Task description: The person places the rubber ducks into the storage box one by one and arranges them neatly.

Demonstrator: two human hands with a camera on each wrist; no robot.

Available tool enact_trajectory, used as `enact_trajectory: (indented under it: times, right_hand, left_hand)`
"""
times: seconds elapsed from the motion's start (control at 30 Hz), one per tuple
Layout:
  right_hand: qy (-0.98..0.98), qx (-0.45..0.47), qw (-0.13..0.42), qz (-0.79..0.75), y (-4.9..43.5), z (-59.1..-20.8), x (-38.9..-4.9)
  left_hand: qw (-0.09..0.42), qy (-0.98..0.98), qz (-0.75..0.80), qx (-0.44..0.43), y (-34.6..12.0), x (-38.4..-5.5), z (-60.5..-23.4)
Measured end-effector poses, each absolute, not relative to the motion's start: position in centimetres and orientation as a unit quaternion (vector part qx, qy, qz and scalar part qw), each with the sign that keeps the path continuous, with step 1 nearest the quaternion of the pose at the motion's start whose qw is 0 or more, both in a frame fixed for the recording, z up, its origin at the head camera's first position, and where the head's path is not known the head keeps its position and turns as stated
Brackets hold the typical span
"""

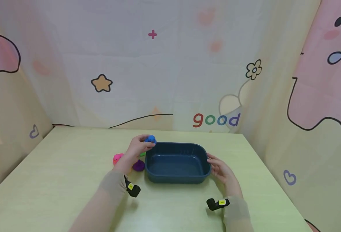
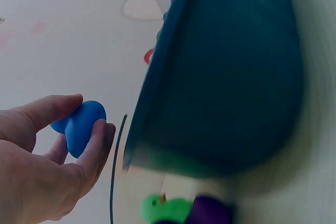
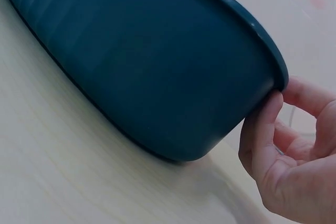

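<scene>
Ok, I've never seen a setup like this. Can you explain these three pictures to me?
There's no machine here, just a person's two bare hands. The wide picture comes from a camera worn on the head, looking forward and down. The close ones come from the left wrist camera and the right wrist camera.

On the table stands a dark blue bin. Left of it are a pink toy, a green toy and a purple toy. The left hand holds up a blue toy; the right hand touches the bin's right end.

Beige sleeves [image 1: 113,184], yellow-labelled black wrist cameras [image 1: 134,190]
</scene>
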State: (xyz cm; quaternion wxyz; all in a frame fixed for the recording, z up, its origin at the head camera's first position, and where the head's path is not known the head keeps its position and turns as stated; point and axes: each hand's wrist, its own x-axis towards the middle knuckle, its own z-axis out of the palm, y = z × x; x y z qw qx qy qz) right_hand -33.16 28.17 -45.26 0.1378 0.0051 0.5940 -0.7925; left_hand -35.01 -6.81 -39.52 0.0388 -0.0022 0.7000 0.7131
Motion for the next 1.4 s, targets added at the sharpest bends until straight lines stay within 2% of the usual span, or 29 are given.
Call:
enact_trajectory:
  times: [0.47,0.97,1.23,1.4]
  right_hand:
    - [0.583,0.007,0.141,-0.8,28.1,-45.3,-33.2]
    - [0.592,0.016,0.138,-0.794,27.6,-45.2,-33.5]
    - [0.588,0.027,0.139,-0.796,27.7,-44.9,-33.4]
    - [0.574,0.019,0.146,-0.805,28.0,-44.6,-33.1]
  left_hand:
    - [0.089,0.683,0.724,0.031,2.5,-35.0,-39.4]
    - [0.132,0.72,0.681,0.012,7.2,-35.6,-40.7]
    - [0.104,0.807,0.582,0.012,8.3,-35.9,-41.6]
    - [0.103,0.827,0.552,0.015,8.8,-36.4,-42.4]
